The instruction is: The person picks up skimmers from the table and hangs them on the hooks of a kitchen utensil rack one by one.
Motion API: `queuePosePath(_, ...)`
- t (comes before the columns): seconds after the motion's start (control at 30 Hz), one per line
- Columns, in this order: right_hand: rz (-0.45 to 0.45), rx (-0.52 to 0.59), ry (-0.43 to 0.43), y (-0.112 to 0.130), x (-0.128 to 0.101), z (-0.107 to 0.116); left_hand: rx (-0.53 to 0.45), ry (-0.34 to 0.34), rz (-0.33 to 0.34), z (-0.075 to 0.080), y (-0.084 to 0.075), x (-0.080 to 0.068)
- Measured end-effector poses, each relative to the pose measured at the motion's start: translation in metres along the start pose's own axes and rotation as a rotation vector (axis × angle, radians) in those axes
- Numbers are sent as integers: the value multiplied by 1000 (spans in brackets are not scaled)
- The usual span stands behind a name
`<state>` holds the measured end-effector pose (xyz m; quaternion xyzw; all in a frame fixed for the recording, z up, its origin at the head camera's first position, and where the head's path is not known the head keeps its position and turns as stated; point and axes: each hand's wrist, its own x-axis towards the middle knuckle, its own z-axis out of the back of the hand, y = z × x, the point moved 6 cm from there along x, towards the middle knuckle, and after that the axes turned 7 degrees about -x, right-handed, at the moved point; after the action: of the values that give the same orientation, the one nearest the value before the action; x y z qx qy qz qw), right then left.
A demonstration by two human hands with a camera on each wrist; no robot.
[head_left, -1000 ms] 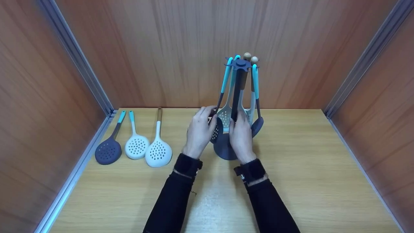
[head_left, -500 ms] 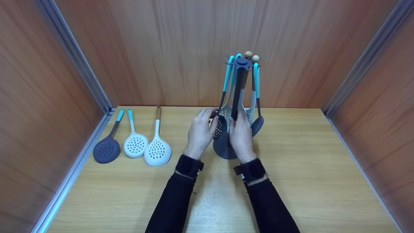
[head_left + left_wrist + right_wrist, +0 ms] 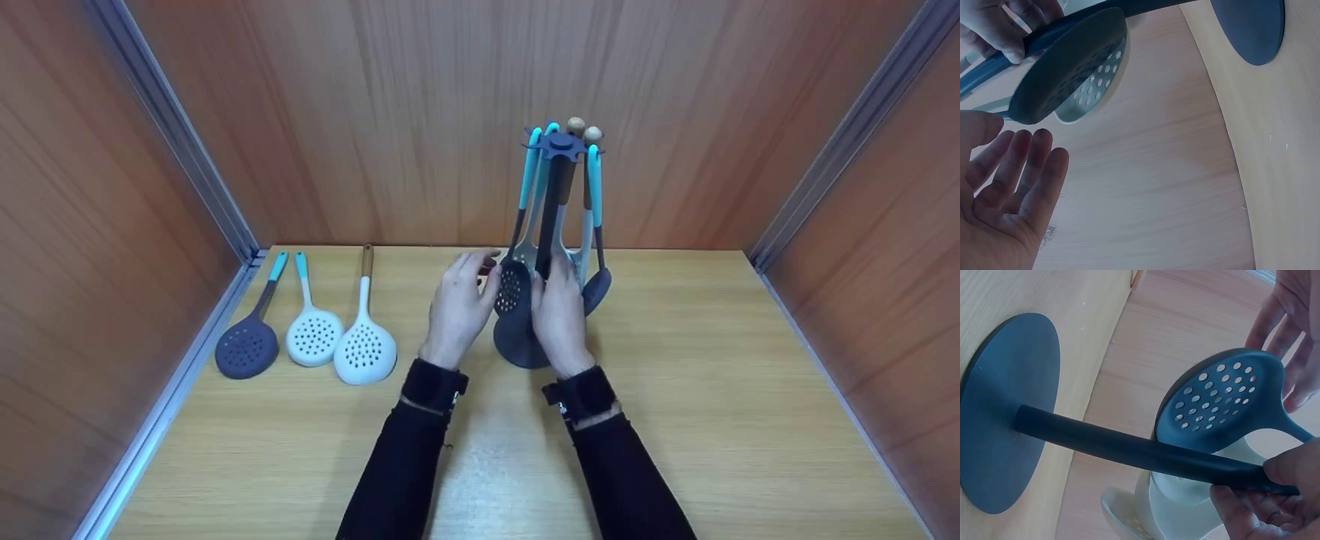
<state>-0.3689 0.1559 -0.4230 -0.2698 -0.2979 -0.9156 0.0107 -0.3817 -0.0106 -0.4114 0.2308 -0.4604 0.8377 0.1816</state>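
A dark utensil stand (image 3: 517, 346) is upright on the table, several kitchen utensils hanging from its hooked top. My right hand (image 3: 561, 319) grips its pole (image 3: 1129, 450), the thumb and fingers curled round it in the right wrist view. On the stand's left side hangs a dark skimmer (image 3: 511, 289) with a turquoise handle end. Beside it is my left hand (image 3: 459, 307), fingers loosely bent. In the left wrist view that hand (image 3: 1010, 185) holds nothing; its thumb lies close to the skimmer's neck, and contact is unclear.
On the table's left lie a dark skimmer (image 3: 247, 347), a pale turquoise-handled skimmer (image 3: 314, 337) and a white wooden-handled skimmer (image 3: 365, 352). A dark ladle (image 3: 597, 291) hangs on the stand's right. Wooden panels (image 3: 420, 127) enclose the back and sides.
The hanging dark skimmer has turned its perforated bowl more towards the head camera and shifted slightly right. My left hand has drawn slightly left, away from it. My right hand stays on the pole.
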Motion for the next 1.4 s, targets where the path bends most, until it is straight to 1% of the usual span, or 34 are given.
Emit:
queuePosePath(0.1,1,1,-9,0,-1,-1,18,-10,19,5,2,0)
queuePosePath(0.27,-4,1,-7,-1,-2,-2,75,-45,36,18,7,1)
queuePosePath(0.37,-6,9,-2,-1,-2,-1,105,-65,55,27,13,2)
queuePosePath(0.6,-37,4,31,-2,-1,-1,160,-115,130,48,30,4)
queuePosePath(0.7,-37,3,28,-1,-1,-1,166,-118,156,54,38,4)
queuePosePath(0.87,-16,4,5,-1,0,1,155,-110,171,63,50,4)
queuePosePath(0.97,-20,1,8,0,0,0,154,-111,187,68,56,3)
queuePosePath(1.13,-30,6,21,-1,0,0,165,-116,247,78,69,1)
queuePosePath(1.23,-25,5,17,-1,1,0,176,-115,298,84,78,-1)
queuePosePath(1.4,-17,7,11,-1,1,0,180,-99,364,93,93,-6)
